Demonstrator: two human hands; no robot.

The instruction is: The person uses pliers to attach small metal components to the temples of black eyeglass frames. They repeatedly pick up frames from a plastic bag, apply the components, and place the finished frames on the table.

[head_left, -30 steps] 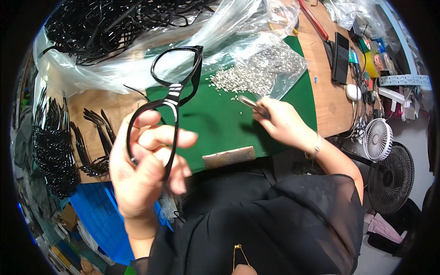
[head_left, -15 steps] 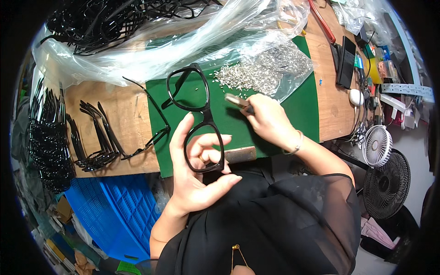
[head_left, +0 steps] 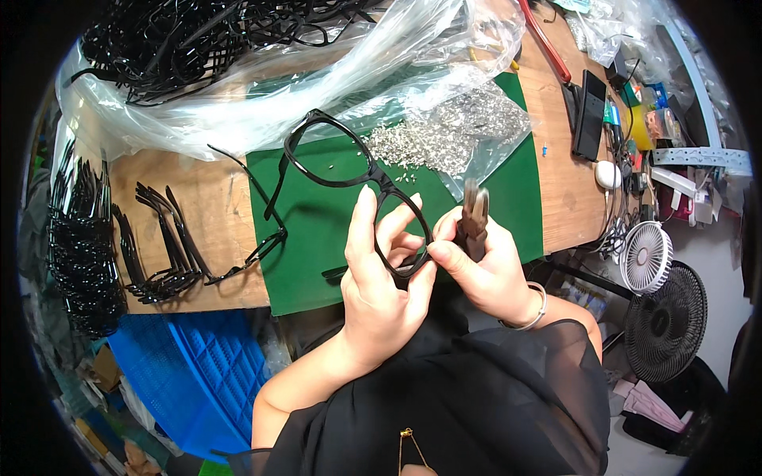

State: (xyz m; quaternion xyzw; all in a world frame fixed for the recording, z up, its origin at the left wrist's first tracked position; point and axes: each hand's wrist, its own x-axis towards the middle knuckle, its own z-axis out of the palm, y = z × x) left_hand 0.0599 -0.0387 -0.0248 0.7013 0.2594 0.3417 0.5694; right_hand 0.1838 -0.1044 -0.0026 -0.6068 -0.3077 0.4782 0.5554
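My left hand (head_left: 379, 301) grips a black eyeglasses frame (head_left: 378, 176) by its nearer rim, fingers behind it and thumb at the lower edge. The frame is tilted above a green mat (head_left: 309, 246), its far temple hanging open to the left. My right hand (head_left: 498, 274) is closed round metal pliers (head_left: 474, 222), whose jaws point up and away. Its thumb and forefinger also touch the outer end of the nearer rim. Beyond the frame, small silvery metal parts (head_left: 409, 147) spill from a clear plastic bag (head_left: 508, 131).
Black glasses parts lie in a stack (head_left: 83, 254) and rows (head_left: 163, 278) at the left. Clear plastic sheeting (head_left: 206, 127) and a heap of frames (head_left: 175, 47) fill the back. At the right are a phone (head_left: 589, 115), red-handled tool (head_left: 548, 44), and fans (head_left: 645, 258). A blue basket (head_left: 182, 381) stands below.
My right hand has come nearer with the pliers turned upward, and its fingertips now meet the frame. My left hand has moved right, tilting the frame.
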